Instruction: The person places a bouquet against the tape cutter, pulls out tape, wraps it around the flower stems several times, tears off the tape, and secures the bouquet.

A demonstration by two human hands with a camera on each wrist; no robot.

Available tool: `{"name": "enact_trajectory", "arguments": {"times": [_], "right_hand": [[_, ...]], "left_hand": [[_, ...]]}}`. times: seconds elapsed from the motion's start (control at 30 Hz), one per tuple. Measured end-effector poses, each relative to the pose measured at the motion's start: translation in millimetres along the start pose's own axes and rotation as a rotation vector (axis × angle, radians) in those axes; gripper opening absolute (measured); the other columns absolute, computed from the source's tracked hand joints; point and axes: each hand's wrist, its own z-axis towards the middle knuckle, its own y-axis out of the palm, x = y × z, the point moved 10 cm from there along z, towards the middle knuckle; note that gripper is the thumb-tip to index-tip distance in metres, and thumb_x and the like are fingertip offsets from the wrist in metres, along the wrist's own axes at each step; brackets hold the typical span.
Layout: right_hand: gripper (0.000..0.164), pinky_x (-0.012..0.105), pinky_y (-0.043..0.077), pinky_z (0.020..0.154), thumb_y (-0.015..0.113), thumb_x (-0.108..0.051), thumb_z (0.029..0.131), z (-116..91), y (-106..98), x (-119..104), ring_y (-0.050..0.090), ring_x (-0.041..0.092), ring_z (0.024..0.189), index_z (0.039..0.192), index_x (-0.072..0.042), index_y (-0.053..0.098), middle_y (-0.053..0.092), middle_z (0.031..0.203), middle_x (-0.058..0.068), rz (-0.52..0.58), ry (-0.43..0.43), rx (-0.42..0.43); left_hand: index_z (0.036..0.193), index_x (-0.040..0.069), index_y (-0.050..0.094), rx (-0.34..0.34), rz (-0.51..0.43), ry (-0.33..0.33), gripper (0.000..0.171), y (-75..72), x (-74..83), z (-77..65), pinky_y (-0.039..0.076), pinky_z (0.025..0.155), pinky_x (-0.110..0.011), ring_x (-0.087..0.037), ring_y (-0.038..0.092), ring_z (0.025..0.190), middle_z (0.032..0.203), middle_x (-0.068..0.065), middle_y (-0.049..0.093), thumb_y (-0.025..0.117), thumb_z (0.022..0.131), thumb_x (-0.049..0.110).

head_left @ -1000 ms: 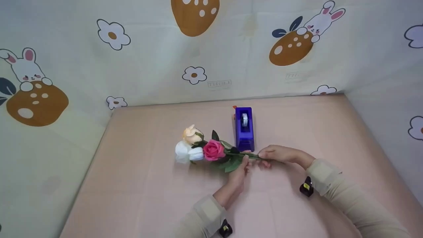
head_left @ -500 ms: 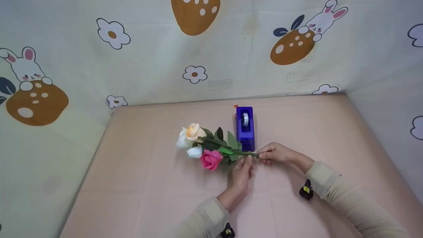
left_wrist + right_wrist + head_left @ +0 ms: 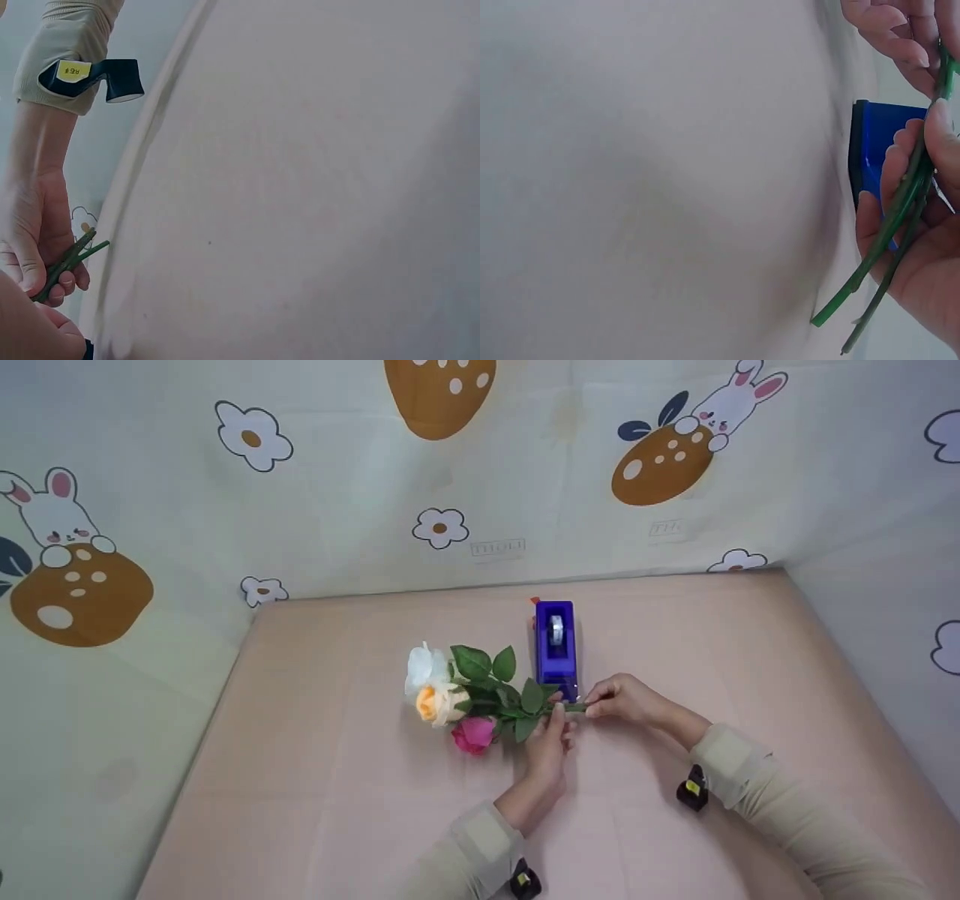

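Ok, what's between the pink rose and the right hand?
In the head view: green leaves, then the left hand and green stems.

Bouquet (image 3: 487, 705): rotated abt. its stems (image 3: 894, 215) vs. 1 s ago. White rose (image 3: 425, 670): fr. near side to far side. Peach rose (image 3: 442, 704): fr. far edge to mid., now nearer than white. Pink rose (image 3: 473, 735): moved to near edge. White bud: seen earlier, now hidden. Lvs. (image 3: 472, 661): more spread on far side. R. grip (image 3: 626, 700): a touch farther fwd. L. grip (image 3: 547, 750): slightly to rt.
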Motion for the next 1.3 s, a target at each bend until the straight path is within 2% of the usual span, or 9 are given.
{"name": "enact_trajectory", "arguments": {"times": [0.07, 0.23, 0.3, 0.43, 0.6, 0.77, 0.9, 1.13, 1.3], "right_hand": [[0.016, 0.015, 0.042, 0.063, 0.067, -0.002, 0.079, -1, -1, -9, 0.050, 0.002, 0.067, 0.081, 0.012, 0.063, 0.064, 0.080, 0.018, -0.043, -0.014, 0.012], [0.017, 0.016, 0.044, 0.067, 0.066, -0.005, 0.081, 1, 0, -12, 0.051, 0.004, 0.073, 0.082, 0.009, 0.056, 0.061, 0.083, 0.013, -0.071, -0.065, -0.018], [0.018, 0.020, 0.045, 0.072, 0.061, -0.011, 0.087, 3, 2, -9, 0.054, 0.008, 0.079, 0.090, 0.006, 0.058, 0.062, 0.088, 0.013, -0.092, -0.069, -0.076], [0.032, 0.028, 0.046, 0.077, 0.043, -0.021, 0.098, 6, 9, -7, 0.057, 0.018, 0.082, 0.099, 0.006, 0.060, 0.063, 0.087, 0.018, -0.153, -0.045, -0.241], [0.036, 0.030, 0.042, 0.072, 0.038, -0.018, 0.099, 10, 14, -1, 0.052, 0.020, 0.070, 0.088, 0.010, 0.057, 0.056, 0.073, 0.024, -0.108, -0.012, -0.337], [0.031, 0.026, 0.038, 0.066, 0.042, -0.014, 0.098, 11, 13, 5, 0.045, 0.014, 0.066, 0.083, 0.011, 0.052, 0.047, 0.065, 0.008, -0.022, -0.029, -0.264], [0.031, 0.023, 0.035, 0.062, 0.045, -0.015, 0.097, 9, 13, 8, 0.042, 0.012, 0.064, 0.090, 0.012, 0.057, 0.045, 0.065, 0.002, 0.055, -0.037, -0.186], [0.024, 0.018, 0.039, 0.070, 0.052, -0.008, 0.092, 6, 8, 9, 0.048, 0.000, 0.074, 0.102, 0.011, 0.063, 0.062, 0.081, 0.015, 0.007, -0.098, -0.031], [0.016, 0.018, 0.039, 0.069, 0.058, 0.002, 0.086, 4, 0, 1, 0.047, -0.001, 0.073, 0.096, 0.013, 0.064, 0.065, 0.083, 0.015, -0.022, -0.180, 0.090]], "left_hand": [[0.111, -0.001, 0.055, 0.008, -0.008, -0.009, 0.028, -0.4, -1.1, 0.2, 0.037, 0.061, -0.018, -0.007, 0.044, 0.066, 0.071, 0.004, 0.052, 0.047, 0.096, 0.022], [0.117, -0.003, 0.054, -0.017, -0.038, -0.005, 0.030, 1.6, 0.2, 2.5, 0.038, 0.064, -0.019, -0.008, 0.047, 0.071, 0.074, 0.003, 0.053, 0.044, 0.097, 0.017], [0.127, 0.000, 0.049, -0.052, -0.036, 0.018, 0.034, 3.6, 3.6, 3.7, 0.037, 0.063, -0.019, -0.009, 0.047, 0.074, 0.079, 0.001, 0.052, 0.043, 0.097, 0.014], [0.124, -0.004, 0.048, -0.093, -0.004, 0.086, 0.032, 5.1, 11.4, 7.2, 0.038, 0.061, -0.018, -0.010, 0.047, 0.077, 0.087, 0.000, 0.053, 0.044, 0.096, 0.011], [0.122, -0.008, 0.047, -0.121, 0.048, 0.161, 0.033, 6.4, 18.1, 10.4, 0.037, 0.060, -0.019, -0.010, 0.048, 0.076, 0.084, -0.002, 0.054, 0.048, 0.093, 0.008], [0.128, 0.002, 0.046, -0.095, 0.135, 0.124, 0.037, 6.0, 13.1, 10.5, 0.037, 0.064, -0.021, -0.012, 0.047, 0.078, 0.089, -0.008, 0.055, 0.047, 0.095, 0.018], [0.127, 0.005, 0.050, -0.012, 0.177, 0.072, 0.039, 2.9, 8.4, 10.0, 0.037, 0.063, -0.022, -0.013, 0.047, 0.074, 0.084, -0.008, 0.055, 0.049, 0.095, 0.027], [0.106, 0.003, 0.059, 0.182, 0.128, 0.098, 0.030, -1.9, 11.3, 5.9, 0.041, 0.058, -0.023, -0.012, 0.051, 0.066, 0.071, -0.005, 0.056, 0.056, 0.091, 0.029], [0.107, 0.003, 0.059, 0.214, 0.131, 0.129, 0.033, -1.3, 15.5, 7.1, 0.041, 0.055, -0.024, -0.012, 0.050, 0.064, 0.070, -0.003, 0.055, 0.054, 0.092, 0.032]]}}
